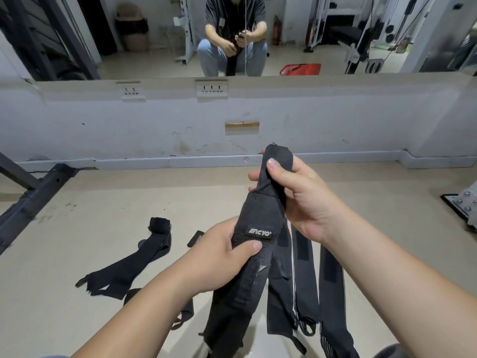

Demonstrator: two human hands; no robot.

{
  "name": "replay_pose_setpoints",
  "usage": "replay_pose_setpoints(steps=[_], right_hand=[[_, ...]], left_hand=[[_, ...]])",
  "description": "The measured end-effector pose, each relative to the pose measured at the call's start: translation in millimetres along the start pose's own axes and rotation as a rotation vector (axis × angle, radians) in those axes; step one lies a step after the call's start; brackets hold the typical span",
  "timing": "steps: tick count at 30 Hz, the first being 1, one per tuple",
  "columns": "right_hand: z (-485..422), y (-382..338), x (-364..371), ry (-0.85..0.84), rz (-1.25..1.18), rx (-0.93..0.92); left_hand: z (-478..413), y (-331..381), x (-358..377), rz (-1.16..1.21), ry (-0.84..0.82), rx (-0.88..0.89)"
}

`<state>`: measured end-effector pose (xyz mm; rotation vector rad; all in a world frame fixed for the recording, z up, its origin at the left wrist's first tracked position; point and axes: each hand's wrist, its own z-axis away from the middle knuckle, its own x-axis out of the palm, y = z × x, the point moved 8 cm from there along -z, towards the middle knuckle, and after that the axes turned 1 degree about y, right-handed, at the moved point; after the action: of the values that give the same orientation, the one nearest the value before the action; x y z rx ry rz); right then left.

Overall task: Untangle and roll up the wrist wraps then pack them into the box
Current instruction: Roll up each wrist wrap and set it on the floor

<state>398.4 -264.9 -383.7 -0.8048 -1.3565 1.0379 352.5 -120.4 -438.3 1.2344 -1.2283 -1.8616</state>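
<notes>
A black wrist wrap (pixel 255 223) with a white logo label hangs in front of me. My right hand (pixel 296 195) pinches its folded top end between thumb and fingers. Lower down, my left hand (pixel 222 257) grips the same wrap just under the label, thumb on its front. Its tail drops toward the floor. Several more black wraps (pixel 304 277) hang or lie straight below my right wrist. Another black wrap (pixel 144 254) lies on the floor at the left, one end partly rolled. No box is in view.
A small black tab (pixel 195 238) lies on the beige floor. A dark metal rack base (pixel 33 197) crosses the left side. A bolted metal foot (pixel 464 202) sits at the right edge. Ahead is a low white wall (pixel 154 120) under a mirror reflecting a crouched person.
</notes>
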Motion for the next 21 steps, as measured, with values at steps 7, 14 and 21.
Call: replay_pose_setpoints(steps=[7,14,21], right_hand=[[-5.3,-3.6,-5.8,0.082,0.007,-0.067],[-5.1,1.0,-14.5,0.160,0.053,-0.065],[-7.1,2.5,-24.1,0.235,0.008,-0.044]], left_hand=[[1.6,-1.7,9.6,0.099,-0.080,-0.057],[7.3,-10.2,23.3,0.158,-0.220,-0.167],[6.0,-13.9,25.2,0.194,-0.247,-0.191]])
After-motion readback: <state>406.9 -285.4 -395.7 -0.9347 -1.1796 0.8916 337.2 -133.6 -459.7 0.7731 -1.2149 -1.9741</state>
